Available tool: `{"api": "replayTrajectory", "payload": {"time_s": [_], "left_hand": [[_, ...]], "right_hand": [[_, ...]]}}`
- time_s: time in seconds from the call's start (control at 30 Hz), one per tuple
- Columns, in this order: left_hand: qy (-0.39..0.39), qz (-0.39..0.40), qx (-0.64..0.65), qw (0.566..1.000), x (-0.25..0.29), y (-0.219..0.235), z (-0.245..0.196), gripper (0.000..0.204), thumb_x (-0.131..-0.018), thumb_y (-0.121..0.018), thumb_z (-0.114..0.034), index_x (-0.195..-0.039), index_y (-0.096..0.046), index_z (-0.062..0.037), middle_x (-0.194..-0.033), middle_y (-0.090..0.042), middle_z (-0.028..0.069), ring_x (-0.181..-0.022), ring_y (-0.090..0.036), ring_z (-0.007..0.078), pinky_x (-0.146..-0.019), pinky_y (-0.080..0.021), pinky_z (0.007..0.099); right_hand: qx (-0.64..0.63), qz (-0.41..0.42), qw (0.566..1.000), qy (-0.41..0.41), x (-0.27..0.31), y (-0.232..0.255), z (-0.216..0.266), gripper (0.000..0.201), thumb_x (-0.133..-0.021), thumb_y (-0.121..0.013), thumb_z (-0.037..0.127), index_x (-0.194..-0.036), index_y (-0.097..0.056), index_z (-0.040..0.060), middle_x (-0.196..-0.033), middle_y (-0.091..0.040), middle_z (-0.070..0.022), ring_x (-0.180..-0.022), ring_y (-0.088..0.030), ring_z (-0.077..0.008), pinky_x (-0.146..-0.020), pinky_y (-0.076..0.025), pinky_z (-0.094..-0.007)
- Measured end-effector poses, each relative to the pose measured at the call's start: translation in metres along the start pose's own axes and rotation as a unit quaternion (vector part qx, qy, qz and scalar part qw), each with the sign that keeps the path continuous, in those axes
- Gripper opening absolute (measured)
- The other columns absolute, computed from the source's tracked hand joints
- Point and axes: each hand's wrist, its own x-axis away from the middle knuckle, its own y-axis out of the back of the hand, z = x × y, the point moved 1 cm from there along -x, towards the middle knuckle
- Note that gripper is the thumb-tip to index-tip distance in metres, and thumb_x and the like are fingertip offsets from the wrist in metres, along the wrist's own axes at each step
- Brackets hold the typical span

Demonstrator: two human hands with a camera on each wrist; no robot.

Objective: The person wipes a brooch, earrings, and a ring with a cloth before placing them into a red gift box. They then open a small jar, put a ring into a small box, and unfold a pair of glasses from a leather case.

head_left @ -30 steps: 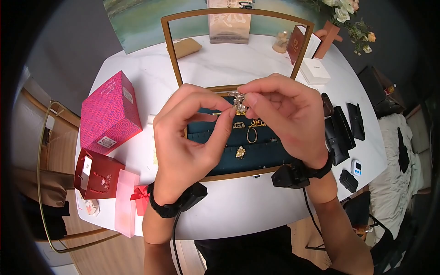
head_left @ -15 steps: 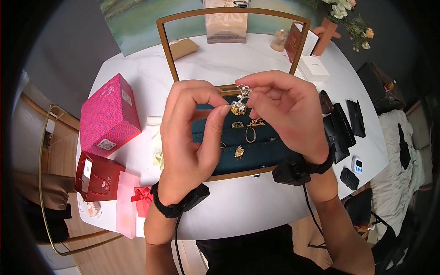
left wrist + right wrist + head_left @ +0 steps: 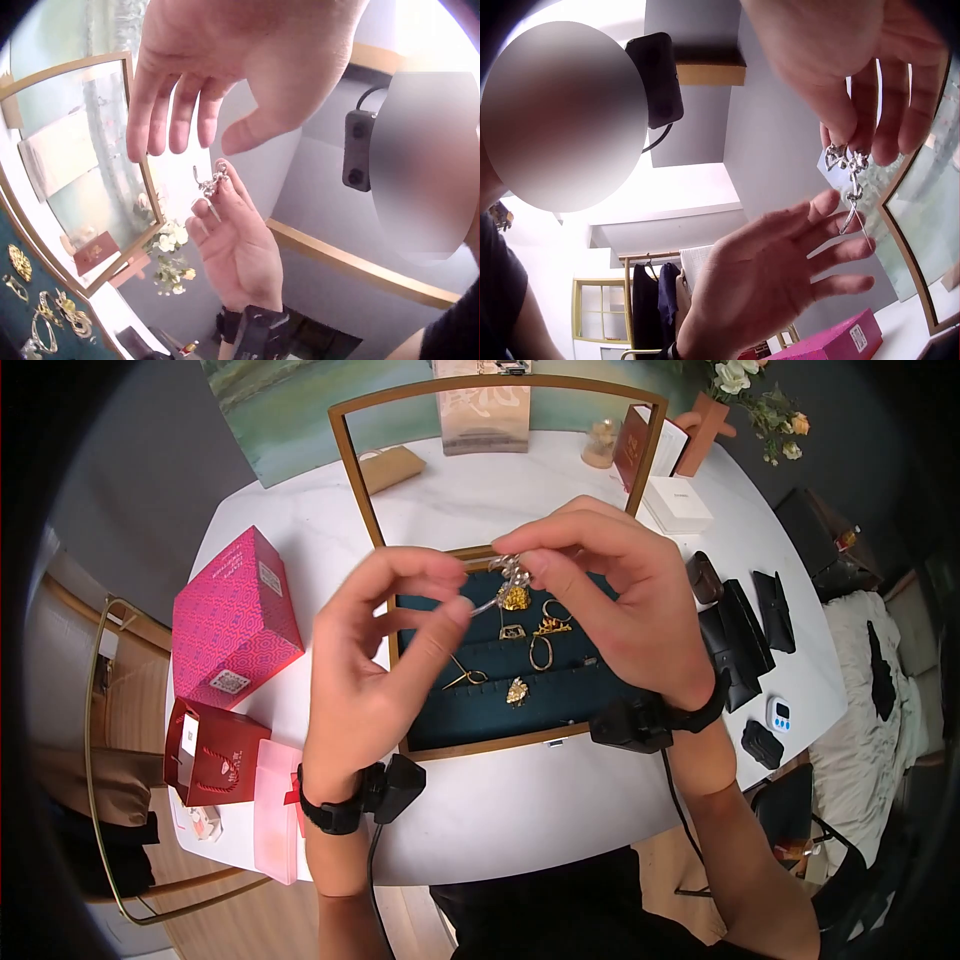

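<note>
My right hand (image 3: pixel 535 565) pinches a small silver brooch (image 3: pixel 508 572) by its top, above an open jewellery box. The brooch's long pin hangs down toward my left hand (image 3: pixel 400 620), which is open, its fingers straight and just clear of the brooch. The left wrist view shows the brooch (image 3: pixel 210 182) at the fingertips of the right hand (image 3: pixel 236 247), below the spread left hand (image 3: pixel 225 82). In the right wrist view the brooch (image 3: pixel 849 169) dangles over the left palm (image 3: pixel 780 277). The box's dark green tray (image 3: pixel 450 710) holds several gold pieces, among them a hoop (image 3: pixel 541 653).
The box's gold-framed glass lid (image 3: pixel 345 470) stands upright behind my hands. A pink box (image 3: pixel 237 615), a red bag (image 3: pixel 210 750) and a pink pouch (image 3: pixel 275 810) lie at the left. Black pouches (image 3: pixel 745 635), a white timer (image 3: pixel 779 715) and a white box (image 3: pixel 678 503) lie at the right.
My left hand let go of the brooch, opened and drew back to the left. The right hand still holds the brooch in about the same place.
</note>
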Motion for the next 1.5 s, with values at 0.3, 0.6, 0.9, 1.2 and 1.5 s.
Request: {"api": "replayTrajectory", "payload": {"time_s": [0.3,0.6,0.9,1.2,1.5], "left_hand": [[0.092,0.059,0.059,0.992,0.003,-0.008,0.023,0.022,-0.086,-0.073,-0.003,-0.108,-0.069,0.0002,-0.088,-0.072,0.0095,-0.076,-0.066,0.0110,-0.071,-0.053,0.0254],[0.101,0.005,0.245,0.964,-0.004,-0.005,0.021,0.017,-0.096,-0.062,-0.011,-0.109,-0.056,-0.0014,-0.089,-0.072,0.0156,-0.076,-0.071,0.0200,-0.073,-0.059,0.0313],[0.089,-0.024,0.180,0.979,-0.002,-0.012,0.017,0.023,-0.098,-0.061,-0.014,-0.113,-0.058,0.0028,-0.093,-0.073,0.0139,-0.083,-0.072,0.0190,-0.076,-0.060,0.0314],[0.029,-0.001,0.179,0.983,-0.003,-0.012,0.017,0.043,-0.091,-0.066,0.000,-0.132,-0.052,0.0051,-0.099,-0.072,0.0143,-0.086,-0.071,0.0200,-0.080,-0.059,0.0318],[-0.003,0.008,0.161,0.987,0.001,-0.006,0.011,0.029,-0.086,-0.068,0.009,-0.115,-0.064,0.0080,-0.103,-0.071,0.0143,-0.090,-0.069,0.0152,-0.082,-0.057,0.0256]], "right_hand": [[0.026,0.039,0.999,0.018,0.002,-0.010,0.006,0.016,-0.089,-0.064,0.002,-0.102,-0.071,0.0038,-0.084,-0.065,-0.0032,-0.070,-0.060,-0.0092,-0.065,-0.048,-0.0219],[0.059,0.042,0.995,0.063,0.000,-0.008,0.005,0.018,-0.082,-0.070,0.002,-0.099,-0.071,0.0062,-0.087,-0.064,-0.0043,-0.072,-0.060,-0.0125,-0.061,-0.047,-0.0237],[0.111,0.045,0.980,0.158,0.000,-0.011,0.001,0.020,-0.078,-0.072,-0.002,-0.096,-0.072,0.0081,-0.088,-0.062,-0.0031,-0.077,-0.061,-0.0158,-0.064,-0.048,-0.0272],[-0.024,0.005,0.999,0.035,0.000,0.000,0.004,0.009,-0.086,-0.070,0.002,-0.095,-0.072,0.0016,-0.089,-0.068,-0.0059,-0.078,-0.065,-0.0132,-0.066,-0.052,-0.0244],[-0.149,0.043,0.987,-0.036,0.001,0.001,0.008,0.015,-0.092,-0.066,0.004,-0.104,-0.071,-0.0030,-0.099,-0.070,-0.0093,-0.083,-0.067,-0.0127,-0.074,-0.055,-0.0245]]}}
